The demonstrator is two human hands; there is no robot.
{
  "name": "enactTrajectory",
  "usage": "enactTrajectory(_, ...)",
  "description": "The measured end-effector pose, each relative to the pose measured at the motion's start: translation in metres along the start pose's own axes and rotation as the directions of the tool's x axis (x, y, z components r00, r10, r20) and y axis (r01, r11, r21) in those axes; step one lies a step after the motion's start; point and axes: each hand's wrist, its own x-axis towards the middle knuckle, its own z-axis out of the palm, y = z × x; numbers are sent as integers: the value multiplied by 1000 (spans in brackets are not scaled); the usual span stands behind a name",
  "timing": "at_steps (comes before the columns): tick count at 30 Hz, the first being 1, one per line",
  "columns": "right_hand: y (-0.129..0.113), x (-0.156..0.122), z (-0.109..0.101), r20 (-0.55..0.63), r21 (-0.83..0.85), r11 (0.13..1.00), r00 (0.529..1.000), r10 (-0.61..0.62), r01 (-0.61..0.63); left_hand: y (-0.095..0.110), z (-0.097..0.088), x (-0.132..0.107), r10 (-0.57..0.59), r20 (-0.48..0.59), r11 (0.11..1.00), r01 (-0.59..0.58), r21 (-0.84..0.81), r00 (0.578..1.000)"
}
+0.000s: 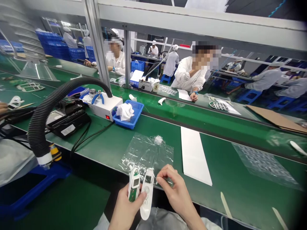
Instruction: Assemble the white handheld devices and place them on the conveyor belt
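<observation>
My left hand grips two white parts side by side over the table's front edge. One is an ear thermometer body with a green circuit board and small screen exposed. The other is a white front cover with a dark window and round button outlines. Close to the cover's upper end, my right hand has thumb and index finger pinched together. Whatever lies between those fingertips is too small to name. Just beyond both hands, a clear plastic sheet lies flat, with a crumpled clear scrap on it.
A white paper strip lies right of the sheet. Further left are a blue tray with white tissue, a white box and a black flexible hose. Beyond runs a green conveyor belt; a co-worker sits across it.
</observation>
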Motion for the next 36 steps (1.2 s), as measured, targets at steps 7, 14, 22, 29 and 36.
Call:
enactTrajectory(7,1,6,11,97,-7,999,995,33,-33,3,5,-1,29,2,999,-29,44,1000)
enactTrajectory(14,2,6,15,75,3,999,996,54,-55,2,6,0,19,-8,999,-18,30,1000)
enactTrajectory(22,4,-4,24,36,122,984,991,126,-129,2,4,-2,6,-10,1000,-6,17,1000)
enactTrajectory(29,-4,-4,56,-2,399,895,976,220,-201,-3,-12,-6,33,-77,995,-40,-87,996)
enactTrajectory(36,-24,3,124,318,623,709,935,157,-331,-21,-56,-8,98,-249,965,-153,-212,964)
